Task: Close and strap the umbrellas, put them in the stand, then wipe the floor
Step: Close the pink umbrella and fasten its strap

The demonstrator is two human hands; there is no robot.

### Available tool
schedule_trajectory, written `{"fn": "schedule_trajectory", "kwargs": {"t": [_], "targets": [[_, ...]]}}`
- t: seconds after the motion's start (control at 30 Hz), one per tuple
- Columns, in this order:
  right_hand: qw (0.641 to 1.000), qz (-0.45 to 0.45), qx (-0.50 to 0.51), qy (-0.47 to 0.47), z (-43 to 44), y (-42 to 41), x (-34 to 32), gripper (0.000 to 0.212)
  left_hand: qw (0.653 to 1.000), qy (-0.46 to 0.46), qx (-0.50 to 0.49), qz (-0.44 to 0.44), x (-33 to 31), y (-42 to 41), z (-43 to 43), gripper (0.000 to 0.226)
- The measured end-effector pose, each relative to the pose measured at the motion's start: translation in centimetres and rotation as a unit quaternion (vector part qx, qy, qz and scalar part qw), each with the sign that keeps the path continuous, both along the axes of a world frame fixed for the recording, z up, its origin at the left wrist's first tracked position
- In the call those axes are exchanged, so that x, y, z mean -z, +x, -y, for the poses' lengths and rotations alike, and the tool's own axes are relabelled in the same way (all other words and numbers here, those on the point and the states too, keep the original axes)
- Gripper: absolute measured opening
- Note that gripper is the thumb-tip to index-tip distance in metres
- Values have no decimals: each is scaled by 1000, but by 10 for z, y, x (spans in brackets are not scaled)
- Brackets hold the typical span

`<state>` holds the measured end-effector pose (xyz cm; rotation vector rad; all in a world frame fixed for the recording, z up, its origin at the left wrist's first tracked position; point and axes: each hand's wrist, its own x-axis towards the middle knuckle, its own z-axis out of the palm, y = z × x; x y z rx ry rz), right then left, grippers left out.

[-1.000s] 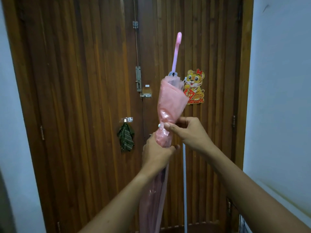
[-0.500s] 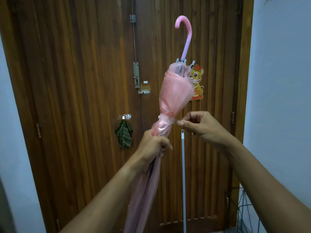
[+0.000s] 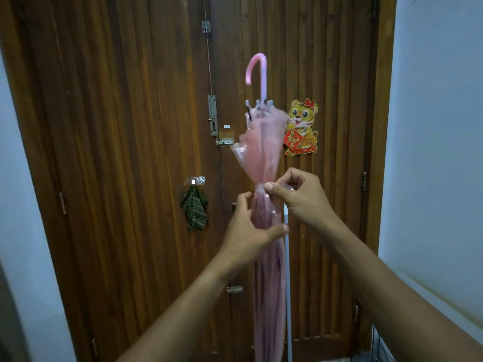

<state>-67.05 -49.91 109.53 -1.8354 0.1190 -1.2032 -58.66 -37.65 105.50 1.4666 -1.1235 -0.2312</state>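
Note:
A folded pink translucent umbrella (image 3: 262,152) stands upright in front of me with its curved pink handle (image 3: 257,71) on top. My left hand (image 3: 251,231) wraps around the bunched canopy just below the waist, thumb across the front. My right hand (image 3: 300,197) pinches the umbrella's thin clear strap at the waist, fingertips against the pink plastic. The umbrella's lower end runs out of the frame at the bottom.
A brown wooden double door (image 3: 130,152) fills the view, with a bolt latch, a tiger sticker (image 3: 302,126) and a green cloth (image 3: 194,209) hanging from a hook. A thin white pole (image 3: 287,283) leans behind the umbrella. White walls flank the door; a wire stand's edge (image 3: 379,346) shows bottom right.
The umbrella has turned upright and its handle hook now faces left. My right hand has moved in to the waist with the strap; my left hand has loosened and slid lower.

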Motion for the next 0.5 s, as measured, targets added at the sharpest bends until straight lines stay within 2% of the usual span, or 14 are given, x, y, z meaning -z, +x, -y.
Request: {"fn": "schedule_trajectory", "kwargs": {"t": [0.07,0.17,0.27,0.5], "targets": [[999,-20,29,-9,-6,9,6,18,998,-21,-53,24,9,-11,8,81],[998,-60,18,-29,-11,14,8,21,996,-48,-73,-30,10,-16,16,84],[997,-57,-39,17,-12,6,4,22,991,-61,-90,-75,4,-13,15,88],[979,-96,-123,134,-1,-10,-2,15,990,-120,-29,-63,-6,-7,2,59]]}}
